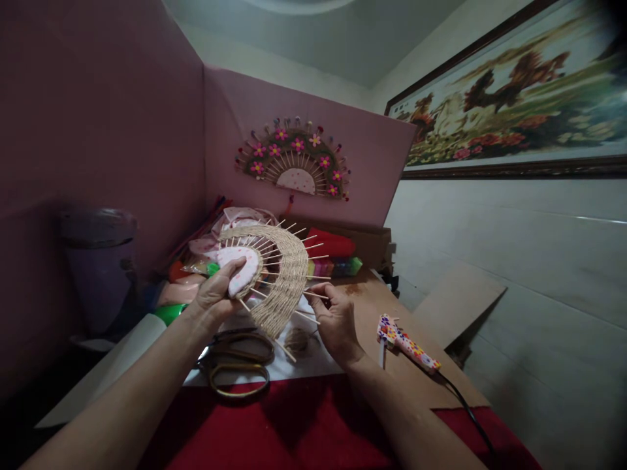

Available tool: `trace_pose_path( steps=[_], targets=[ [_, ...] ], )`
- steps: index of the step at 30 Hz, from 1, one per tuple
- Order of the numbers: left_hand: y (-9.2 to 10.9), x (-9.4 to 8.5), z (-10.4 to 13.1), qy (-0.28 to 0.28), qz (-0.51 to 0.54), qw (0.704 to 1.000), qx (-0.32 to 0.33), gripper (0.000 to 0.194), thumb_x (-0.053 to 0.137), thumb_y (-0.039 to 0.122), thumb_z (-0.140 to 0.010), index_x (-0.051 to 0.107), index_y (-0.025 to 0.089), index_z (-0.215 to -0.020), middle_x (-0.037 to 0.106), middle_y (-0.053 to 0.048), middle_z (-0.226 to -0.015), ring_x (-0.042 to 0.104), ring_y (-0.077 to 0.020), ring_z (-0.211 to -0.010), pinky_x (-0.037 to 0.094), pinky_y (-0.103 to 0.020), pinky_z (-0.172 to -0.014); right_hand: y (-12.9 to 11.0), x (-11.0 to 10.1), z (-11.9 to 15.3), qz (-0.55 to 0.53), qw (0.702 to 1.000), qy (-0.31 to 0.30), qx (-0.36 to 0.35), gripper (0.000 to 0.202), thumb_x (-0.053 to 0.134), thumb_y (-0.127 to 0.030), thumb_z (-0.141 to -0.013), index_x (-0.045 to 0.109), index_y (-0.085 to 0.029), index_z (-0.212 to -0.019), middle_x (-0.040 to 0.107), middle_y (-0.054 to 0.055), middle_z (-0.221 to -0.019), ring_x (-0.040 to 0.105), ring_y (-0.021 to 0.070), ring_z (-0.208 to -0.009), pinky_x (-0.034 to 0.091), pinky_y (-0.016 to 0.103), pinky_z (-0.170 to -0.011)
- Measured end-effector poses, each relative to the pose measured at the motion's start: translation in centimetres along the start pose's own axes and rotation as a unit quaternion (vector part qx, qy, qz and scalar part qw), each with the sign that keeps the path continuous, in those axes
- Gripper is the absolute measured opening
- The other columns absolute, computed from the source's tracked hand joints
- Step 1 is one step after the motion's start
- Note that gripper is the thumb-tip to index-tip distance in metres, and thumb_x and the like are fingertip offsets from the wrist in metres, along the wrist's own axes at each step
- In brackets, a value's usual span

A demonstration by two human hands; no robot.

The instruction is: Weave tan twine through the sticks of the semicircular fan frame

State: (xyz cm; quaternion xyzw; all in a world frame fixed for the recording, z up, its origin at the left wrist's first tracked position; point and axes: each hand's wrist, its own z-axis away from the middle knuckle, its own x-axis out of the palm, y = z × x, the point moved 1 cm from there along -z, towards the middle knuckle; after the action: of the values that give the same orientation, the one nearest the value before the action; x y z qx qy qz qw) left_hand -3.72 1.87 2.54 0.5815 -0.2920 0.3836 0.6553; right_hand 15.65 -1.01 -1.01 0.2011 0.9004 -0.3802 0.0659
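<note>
My left hand [215, 295] grips a half-made fan [281, 277] by its pink dotted centre, holding it upright above the table. The fan is wound with tan jute twine across thin wooden sticks that splay outward. My right hand [336, 320] is at the fan's lower right edge, fingers pinched around the sticks and the twine there. A small ball of jute twine [296, 339] lies on the white sheet just below the fan.
Brass-handled scissors [238, 365] lie by my left wrist. A patterned glue gun [406, 343] with a black cord rests on brown cardboard [372, 313] to the right. A finished flowered fan [295, 163] hangs on the pink backboard. Coloured craft supplies [333, 254] crowd the back; red cloth [294, 424] covers the front.
</note>
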Motion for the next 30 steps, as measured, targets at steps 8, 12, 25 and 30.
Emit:
trace_pose_path(
  steps=[8,12,25,30],
  targets=[
    [0.5,0.0,-0.2,-0.042,-0.066,0.996,0.045,0.017,0.052,0.01,-0.077,0.061,0.01,-0.091,0.068,-0.008,-0.068,0.064,-0.0175,-0.053,0.054,-0.027,-0.05,0.6,-0.3,-0.3,0.074,0.995,0.056,0.02,0.027,0.056,-0.041,-0.078,0.056,-0.017,-0.065,0.055,-0.003,-0.056,0.048,0.0096,-0.052,0.034,0.021,-0.052],
    [0.8,0.1,0.0,-0.016,-0.088,0.993,0.072,0.014,0.05,0.01,-0.077,0.061,0.01,-0.086,0.067,-0.007,-0.064,0.062,-0.015,-0.051,0.053,-0.023,-0.048,1.0,-0.4,-0.4,0.097,0.993,0.063,0.006,0.023,0.053,-0.036,-0.081,0.056,-0.017,-0.069,0.058,-0.001,-0.061,0.051,0.011,-0.056,0.036,0.022,-0.056],
    [1.0,-0.7,-0.9,-0.073,-0.14,0.984,0.08,0.013,0.057,0.01,-0.07,0.061,0.009,-0.083,0.068,-0.008,-0.068,0.064,-0.0171,-0.055,0.055,-0.027,-0.052,0.6,-1.4,-1.0,0.153,0.984,0.052,-0.069,0.016,0.058,-0.033,-0.079,0.061,-0.02,-0.071,0.058,0.001,-0.073,0.052,0.0131,-0.067,0.037,0.024,-0.061],
    [1.2,-0.6,-0.5,-0.066,-0.137,0.988,0.025,0.012,0.054,0.007,-0.072,0.061,0.007,-0.081,0.067,-0.01,-0.067,0.064,-0.0192,-0.054,0.055,-0.029,-0.052,1.5,-1.8,-2.1,0.01,1.0,0.004,-0.02,0.016,0.061,-0.032,-0.075,0.06,-0.019,-0.067,0.057,0.0,-0.066,0.051,0.0123,-0.061,0.038,0.023,-0.058]
  ],
)
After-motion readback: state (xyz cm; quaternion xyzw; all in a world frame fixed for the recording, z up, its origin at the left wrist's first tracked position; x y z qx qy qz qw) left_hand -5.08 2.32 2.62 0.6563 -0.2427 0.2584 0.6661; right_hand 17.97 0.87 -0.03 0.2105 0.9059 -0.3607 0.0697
